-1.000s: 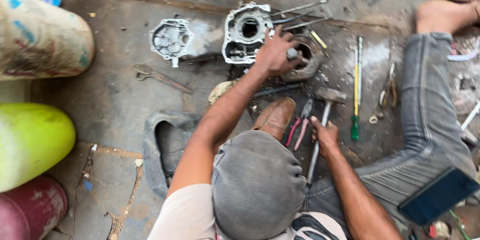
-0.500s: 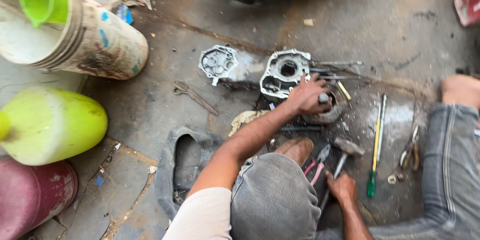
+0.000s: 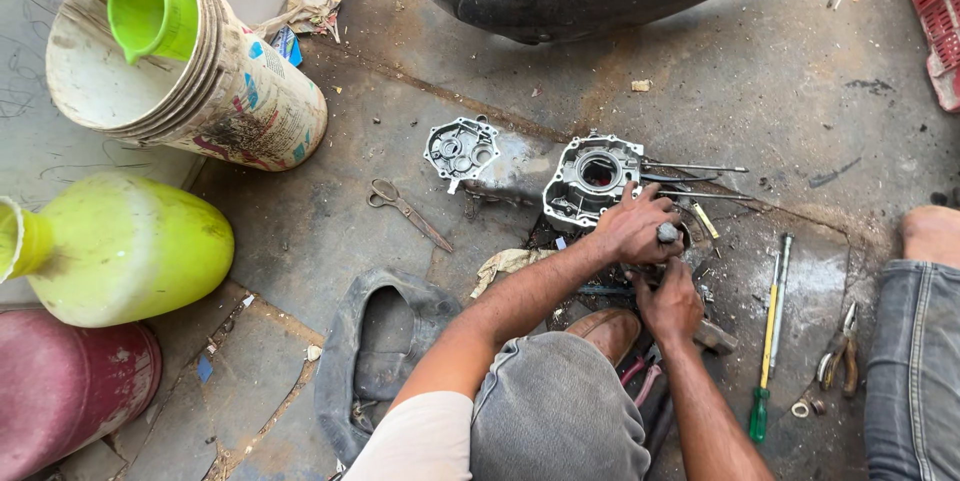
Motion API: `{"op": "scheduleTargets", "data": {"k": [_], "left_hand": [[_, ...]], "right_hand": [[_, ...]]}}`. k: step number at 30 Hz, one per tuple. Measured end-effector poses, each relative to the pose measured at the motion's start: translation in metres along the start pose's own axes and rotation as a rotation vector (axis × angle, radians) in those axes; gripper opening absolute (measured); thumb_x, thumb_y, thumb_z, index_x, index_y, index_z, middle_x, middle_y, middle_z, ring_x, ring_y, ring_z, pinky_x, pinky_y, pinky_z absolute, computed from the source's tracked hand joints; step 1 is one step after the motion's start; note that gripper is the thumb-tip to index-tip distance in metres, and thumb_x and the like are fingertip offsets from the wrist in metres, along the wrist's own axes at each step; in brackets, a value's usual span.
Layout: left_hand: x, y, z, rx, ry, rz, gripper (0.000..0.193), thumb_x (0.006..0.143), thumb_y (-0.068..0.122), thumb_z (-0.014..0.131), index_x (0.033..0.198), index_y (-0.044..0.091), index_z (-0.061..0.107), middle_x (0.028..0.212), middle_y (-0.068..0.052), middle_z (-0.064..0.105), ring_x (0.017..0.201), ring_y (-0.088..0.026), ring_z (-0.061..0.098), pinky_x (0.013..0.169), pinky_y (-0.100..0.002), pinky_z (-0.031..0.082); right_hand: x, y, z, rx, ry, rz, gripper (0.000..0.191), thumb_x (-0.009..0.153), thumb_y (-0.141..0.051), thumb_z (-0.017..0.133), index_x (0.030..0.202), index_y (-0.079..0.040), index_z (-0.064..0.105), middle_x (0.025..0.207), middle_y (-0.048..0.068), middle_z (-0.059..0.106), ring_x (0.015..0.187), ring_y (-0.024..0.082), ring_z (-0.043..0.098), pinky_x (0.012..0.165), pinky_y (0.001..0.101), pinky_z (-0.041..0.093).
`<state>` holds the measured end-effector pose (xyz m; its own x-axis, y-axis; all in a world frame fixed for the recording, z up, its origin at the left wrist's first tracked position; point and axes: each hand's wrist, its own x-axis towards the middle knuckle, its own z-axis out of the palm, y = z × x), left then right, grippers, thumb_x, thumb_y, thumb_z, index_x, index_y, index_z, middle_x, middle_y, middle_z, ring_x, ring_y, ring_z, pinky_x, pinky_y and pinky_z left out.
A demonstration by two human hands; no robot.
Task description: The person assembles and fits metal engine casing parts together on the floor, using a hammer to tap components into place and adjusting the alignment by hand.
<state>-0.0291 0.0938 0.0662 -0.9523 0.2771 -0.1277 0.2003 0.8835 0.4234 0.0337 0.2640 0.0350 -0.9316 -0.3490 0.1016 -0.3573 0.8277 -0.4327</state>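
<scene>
Greasy cast-metal engine casing (image 3: 590,179) beside hands (image 3: 650,266)

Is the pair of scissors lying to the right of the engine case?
No, the scissors lie on the floor to the left of the engine case.

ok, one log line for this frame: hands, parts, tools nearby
left hand: gripping small grey metal part | right hand: just below it, grip unclear | grey metal engine casing: beside left hand | yellow-green screwdriver: on concrete floor

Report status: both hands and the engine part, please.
Left hand gripping a small metal knob, resting beside the engine case. Right hand low, grip hidden. Long studs stick out nearby.
</scene>
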Motion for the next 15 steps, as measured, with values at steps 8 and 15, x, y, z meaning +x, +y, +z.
{"op": "scheduleTargets", "data": {"k": [8, 15], "left_hand": [[0.007, -0.001, 0.006, 0.007, -0.004, 0.007, 0.064, 0.087, 0.066, 0.060, 0.127, 0.018, 0.071, 0.129, -0.011, 0.064, 0.143, -0.041, 0.042, 0.118, -0.076, 0.020], [0.014, -0.006, 0.014, -0.010, 0.055, 0.044, 0.068, 0.083, 0.066, 0.062, 0.132, 0.019, 0.068, 0.130, -0.013, 0.063, 0.140, -0.046, 0.042, 0.113, -0.082, 0.021]], "right_hand": [[0.019, -0.004, 0.001, 0.025, -0.077, 0.055, 0.047, 0.095, -0.033, 0.073, 0.128, -0.004, 0.057, 0.108, 0.017, 0.064, 0.081, 0.035, 0.072, 0.070, 0.0497, 0.061], [0.023, 0.000, 0.007, -0.017, 0.051, 0.024, 0.049, 0.084, -0.025, 0.077, 0.126, -0.005, 0.063, 0.113, 0.017, 0.066, 0.089, 0.042, 0.069, 0.073, 0.0553, 0.057]]}}
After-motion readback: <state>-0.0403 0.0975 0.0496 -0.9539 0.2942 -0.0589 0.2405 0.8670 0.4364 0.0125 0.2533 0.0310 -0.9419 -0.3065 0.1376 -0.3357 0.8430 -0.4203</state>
